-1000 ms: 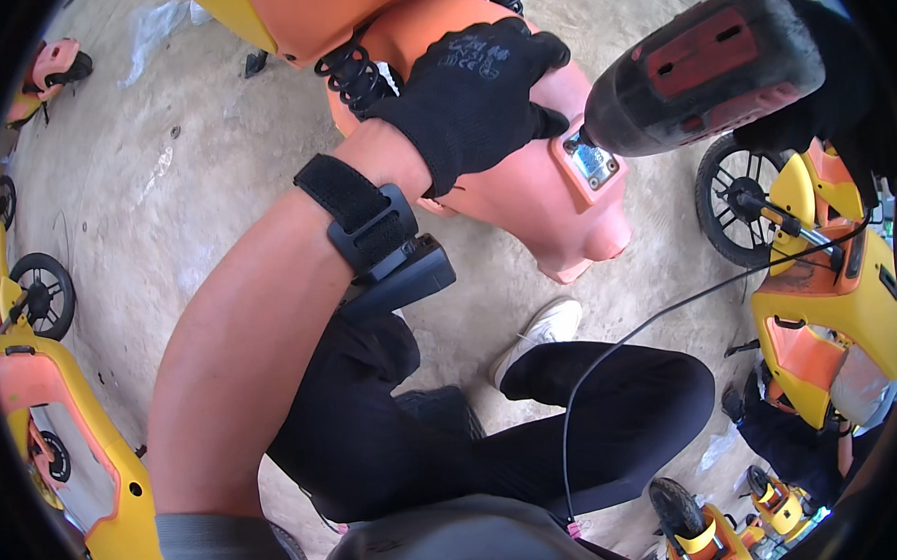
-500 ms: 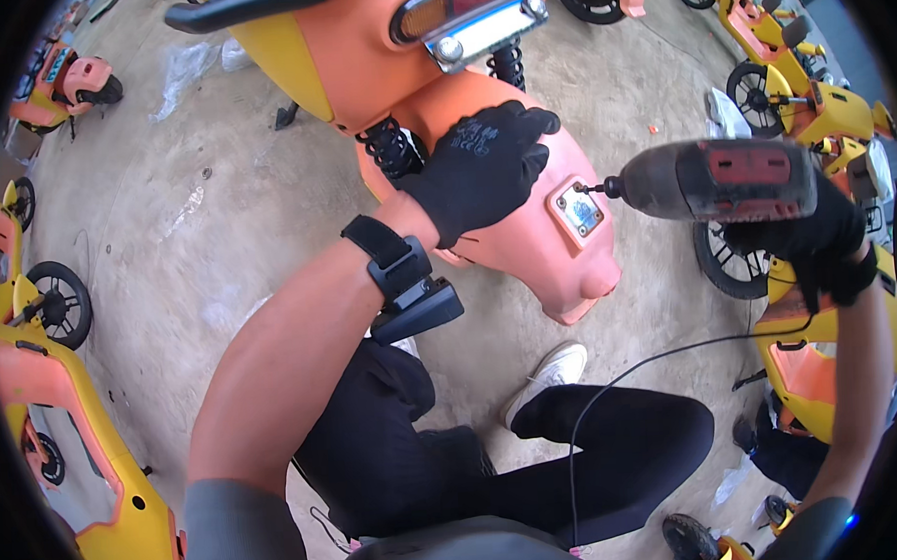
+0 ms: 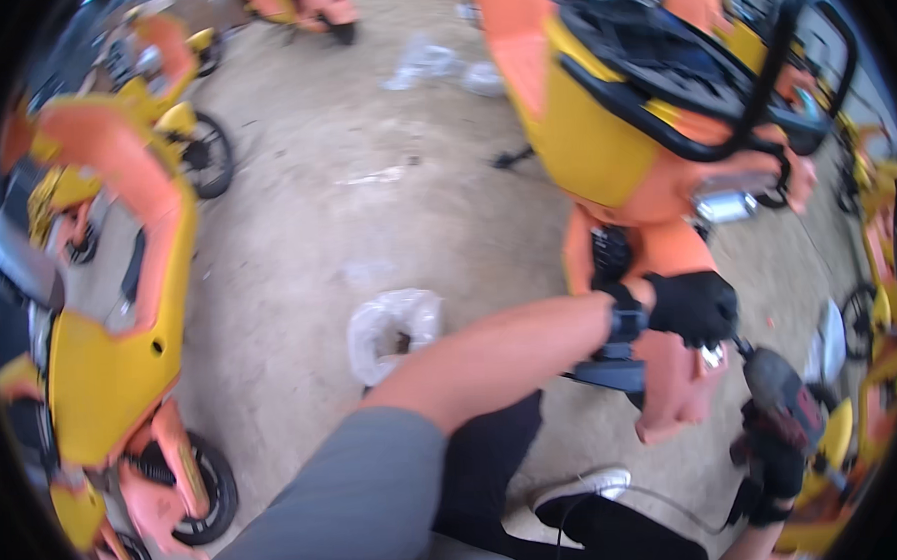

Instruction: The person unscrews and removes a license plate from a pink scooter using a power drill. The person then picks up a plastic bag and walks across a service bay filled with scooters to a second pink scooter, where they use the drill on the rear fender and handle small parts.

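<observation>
My left hand (image 3: 695, 307), in a black glove, is closed with its fingers curled, over the pink rear fender (image 3: 670, 385) of an orange and yellow scooter (image 3: 603, 158). Whatever its fingers hold, if anything, is hidden. Just below that hand, a small pale plate (image 3: 712, 359) on the fender shows, blurred. My right hand (image 3: 777, 458), also gloved in black, grips a dark grey and red corded power screwdriver (image 3: 782, 391). The tool's tip points toward the plate; whether it touches is too blurred to tell. A dark strapped device (image 3: 613, 373) sits on my left wrist.
A plastic-lined bin (image 3: 356, 339) stands on the concrete floor left of my left arm. Another yellow and orange scooter (image 3: 103, 395) is at the left, with several more along both sides. Clear plastic wrap (image 3: 424, 63) lies farther off. The tool's black cord (image 3: 669, 506) runs past my shoe.
The whole view has swung left, so the scooter and both hands appear farther right and lower. The screwdriver now tilts upward to the left; its tip remains near the plate.
</observation>
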Available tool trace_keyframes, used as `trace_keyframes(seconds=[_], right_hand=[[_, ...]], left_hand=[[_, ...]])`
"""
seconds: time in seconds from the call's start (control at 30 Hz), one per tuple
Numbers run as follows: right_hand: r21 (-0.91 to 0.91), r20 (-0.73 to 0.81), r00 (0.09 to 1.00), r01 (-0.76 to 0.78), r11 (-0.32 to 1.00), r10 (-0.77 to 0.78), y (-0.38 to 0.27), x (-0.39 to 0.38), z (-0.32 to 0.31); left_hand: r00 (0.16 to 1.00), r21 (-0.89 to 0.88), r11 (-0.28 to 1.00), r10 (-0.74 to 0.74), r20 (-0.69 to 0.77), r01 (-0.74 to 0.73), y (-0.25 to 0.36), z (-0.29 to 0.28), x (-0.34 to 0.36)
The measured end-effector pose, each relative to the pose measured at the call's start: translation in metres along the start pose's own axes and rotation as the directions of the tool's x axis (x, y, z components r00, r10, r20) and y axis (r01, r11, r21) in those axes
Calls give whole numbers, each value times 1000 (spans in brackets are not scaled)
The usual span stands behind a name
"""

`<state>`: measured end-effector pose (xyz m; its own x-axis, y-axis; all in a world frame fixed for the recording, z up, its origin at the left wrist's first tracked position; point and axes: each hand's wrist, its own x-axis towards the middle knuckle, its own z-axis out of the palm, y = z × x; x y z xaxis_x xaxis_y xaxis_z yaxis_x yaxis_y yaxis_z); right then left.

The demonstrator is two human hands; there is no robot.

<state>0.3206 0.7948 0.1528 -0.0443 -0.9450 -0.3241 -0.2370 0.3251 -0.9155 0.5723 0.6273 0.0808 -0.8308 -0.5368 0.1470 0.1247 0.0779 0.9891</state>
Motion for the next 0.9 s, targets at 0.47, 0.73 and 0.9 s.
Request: trace_keyframes(seconds=[0.47, 0.73, 0.9], right_hand=[[-224, 15, 952, 300, 927, -305, 28, 14, 10], [-142, 51, 970, 244, 959, -239, 37, 19, 3], [-167, 48, 968, 252, 953, -248, 19, 12, 18]], left_hand=[[992, -187, 975, -123, 0, 120, -3, 5, 9], [995, 35, 996, -87, 55, 85, 4, 0, 7], [988, 209, 976, -92, 126, 65, -7, -5, 15]])
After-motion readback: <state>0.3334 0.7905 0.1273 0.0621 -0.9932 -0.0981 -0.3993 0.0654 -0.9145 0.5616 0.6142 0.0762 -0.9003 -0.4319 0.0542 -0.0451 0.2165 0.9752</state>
